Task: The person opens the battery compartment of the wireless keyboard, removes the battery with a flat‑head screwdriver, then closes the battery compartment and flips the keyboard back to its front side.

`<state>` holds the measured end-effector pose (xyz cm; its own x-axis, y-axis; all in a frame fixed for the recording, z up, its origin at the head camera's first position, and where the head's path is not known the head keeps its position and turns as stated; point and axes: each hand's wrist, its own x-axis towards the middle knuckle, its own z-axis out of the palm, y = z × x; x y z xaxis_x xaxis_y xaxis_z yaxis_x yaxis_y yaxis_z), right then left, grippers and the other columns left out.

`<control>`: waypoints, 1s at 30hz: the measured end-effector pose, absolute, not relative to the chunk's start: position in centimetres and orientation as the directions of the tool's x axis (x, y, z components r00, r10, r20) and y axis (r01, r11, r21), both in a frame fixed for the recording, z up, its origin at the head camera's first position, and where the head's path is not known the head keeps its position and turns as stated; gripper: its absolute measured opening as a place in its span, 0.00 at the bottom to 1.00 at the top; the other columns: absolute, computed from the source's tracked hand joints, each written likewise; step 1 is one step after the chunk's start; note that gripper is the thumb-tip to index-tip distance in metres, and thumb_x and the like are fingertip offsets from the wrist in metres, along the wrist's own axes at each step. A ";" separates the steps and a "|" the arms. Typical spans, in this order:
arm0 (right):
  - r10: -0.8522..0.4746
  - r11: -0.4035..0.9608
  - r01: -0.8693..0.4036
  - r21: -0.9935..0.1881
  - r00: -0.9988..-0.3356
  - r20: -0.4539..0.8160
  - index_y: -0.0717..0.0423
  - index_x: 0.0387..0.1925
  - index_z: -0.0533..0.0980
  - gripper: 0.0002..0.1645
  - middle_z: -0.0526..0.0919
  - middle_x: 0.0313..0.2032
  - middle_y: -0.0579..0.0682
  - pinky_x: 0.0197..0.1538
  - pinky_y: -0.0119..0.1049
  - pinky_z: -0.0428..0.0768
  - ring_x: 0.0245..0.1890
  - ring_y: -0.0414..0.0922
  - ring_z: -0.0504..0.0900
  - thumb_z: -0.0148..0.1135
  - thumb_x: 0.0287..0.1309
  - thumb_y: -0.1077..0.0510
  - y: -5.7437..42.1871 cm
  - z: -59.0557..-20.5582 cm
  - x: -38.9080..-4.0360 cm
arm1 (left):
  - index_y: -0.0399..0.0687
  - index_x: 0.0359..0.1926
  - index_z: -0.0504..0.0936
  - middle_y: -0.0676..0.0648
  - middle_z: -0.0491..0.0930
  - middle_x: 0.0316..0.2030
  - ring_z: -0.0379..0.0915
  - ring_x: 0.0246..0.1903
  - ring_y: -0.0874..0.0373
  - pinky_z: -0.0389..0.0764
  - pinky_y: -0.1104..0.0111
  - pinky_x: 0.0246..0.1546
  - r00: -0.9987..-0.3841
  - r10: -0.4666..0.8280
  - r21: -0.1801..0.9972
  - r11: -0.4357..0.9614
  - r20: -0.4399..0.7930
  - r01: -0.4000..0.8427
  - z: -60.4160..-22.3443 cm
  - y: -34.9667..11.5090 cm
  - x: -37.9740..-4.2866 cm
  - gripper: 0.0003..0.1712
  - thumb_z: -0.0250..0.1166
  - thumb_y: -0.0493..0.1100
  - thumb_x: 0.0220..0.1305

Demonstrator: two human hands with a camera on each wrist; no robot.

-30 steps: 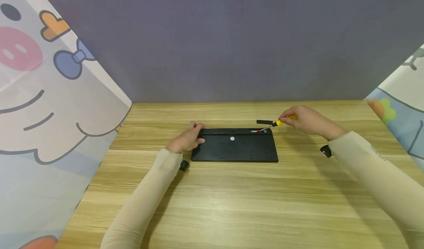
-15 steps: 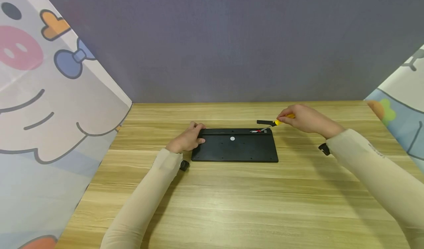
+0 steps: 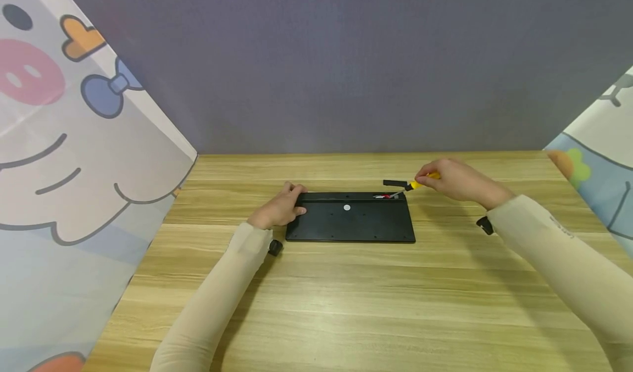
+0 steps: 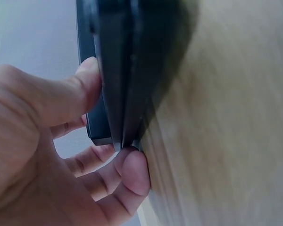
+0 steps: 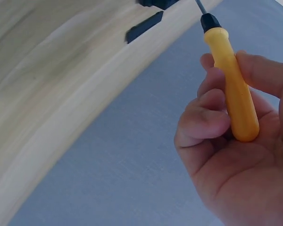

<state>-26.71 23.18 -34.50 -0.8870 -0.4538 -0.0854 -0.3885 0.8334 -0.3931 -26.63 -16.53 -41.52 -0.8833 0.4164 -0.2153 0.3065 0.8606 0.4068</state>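
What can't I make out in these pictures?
Head view: red and white bits in the keyboard, too small to identify.
Head view: the keyboard's other face, hidden, turned toward the table.
Right wrist view: the screwdriver, its tip cut off by the top edge.
Left wrist view: the keyboard's far end, cut off by the top edge.

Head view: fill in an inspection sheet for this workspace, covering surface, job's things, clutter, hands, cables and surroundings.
Surface: wood-grain table
Job's things: black panel on the table; yellow-handled screwdriver, its tip at the panel's far-right recess; black strip lying apart, beyond the panel's far edge
Clutter: nothing seen
Hands: left hand grips the panel's left end; right hand holds the screwdriver's handle
Cables: nothing seen
Surroundings: grey wall behind, cartoon-printed side walls left and right
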 end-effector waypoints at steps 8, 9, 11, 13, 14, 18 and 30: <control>-0.445 0.832 -0.372 -0.413 -0.891 -0.093 0.60 0.48 0.79 0.16 0.80 0.44 0.57 0.45 0.53 0.72 0.43 0.53 0.78 0.53 0.69 0.54 24.6 -36.8 -26.8 | 0.49 0.68 0.58 0.40 0.55 0.58 0.68 0.48 0.48 0.71 0.60 0.47 -0.884 0.414 0.414 0.859 -0.218 0.301 -41.7 -16.5 -26.6 0.28 0.54 0.46 0.71; -0.449 0.828 -0.378 -0.414 -0.889 -0.087 0.60 0.47 0.79 0.15 0.81 0.43 0.56 0.44 0.53 0.73 0.42 0.52 0.78 0.53 0.69 0.55 24.8 -37.1 -26.9 | 0.49 0.68 0.57 0.40 0.55 0.58 0.68 0.48 0.48 0.71 0.60 0.47 -0.883 0.415 0.415 0.858 -0.218 0.301 -41.7 -16.5 -26.7 0.28 0.54 0.46 0.71; -0.460 0.817 -0.393 -0.423 -0.885 -0.067 0.60 0.46 0.78 0.13 0.81 0.42 0.55 0.44 0.53 0.73 0.41 0.52 0.78 0.53 0.69 0.57 25.1 -37.8 -26.9 | 0.49 0.68 0.57 0.40 0.56 0.58 0.68 0.48 0.48 0.71 0.60 0.47 -0.883 0.416 0.415 0.858 -0.218 0.302 -41.7 -16.5 -26.7 0.28 0.53 0.46 0.71; -0.470 0.801 -0.404 -0.441 -0.882 -0.046 0.59 0.45 0.78 0.11 0.81 0.42 0.55 0.44 0.53 0.73 0.42 0.53 0.78 0.53 0.68 0.58 25.4 -38.4 -26.9 | 0.48 0.68 0.58 0.40 0.55 0.58 0.68 0.48 0.48 0.71 0.59 0.46 -0.883 0.417 0.418 0.857 -0.215 0.303 -41.7 -16.5 -26.7 0.28 0.54 0.46 0.71; -0.474 0.793 -0.406 -0.453 -0.880 -0.040 0.58 0.45 0.78 0.11 0.81 0.43 0.55 0.45 0.53 0.73 0.43 0.54 0.78 0.53 0.68 0.59 25.5 -38.7 -26.9 | 0.48 0.68 0.58 0.39 0.55 0.58 0.68 0.48 0.48 0.71 0.59 0.46 -0.883 0.418 0.417 0.856 -0.212 0.305 -41.7 -16.5 -26.7 0.28 0.54 0.46 0.71; -0.475 0.773 -0.400 -0.492 -0.879 -0.033 0.55 0.44 0.78 0.09 0.80 0.42 0.54 0.43 0.51 0.73 0.42 0.52 0.78 0.53 0.68 0.59 25.8 -40.0 -26.9 | 0.48 0.68 0.58 0.39 0.56 0.57 0.68 0.48 0.48 0.71 0.59 0.46 -0.884 0.415 0.415 0.858 -0.215 0.302 -41.7 -16.6 -26.7 0.28 0.54 0.46 0.71; -0.463 0.774 -0.426 -0.469 -0.886 0.040 0.55 0.44 0.79 0.10 0.80 0.41 0.54 0.41 0.50 0.73 0.38 0.51 0.78 0.55 0.68 0.57 25.6 -39.6 -26.6 | 0.49 0.68 0.57 0.40 0.56 0.58 0.68 0.48 0.48 0.71 0.60 0.47 -0.888 0.406 0.409 0.863 -0.215 0.296 -41.8 -16.7 -26.8 0.28 0.53 0.47 0.71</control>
<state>-26.63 25.62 -39.60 -0.8856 -0.4626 0.0401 -0.4256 0.7742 -0.4685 -26.75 -16.67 -41.77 -0.8880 0.4064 -0.2150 0.2961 0.8633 0.4087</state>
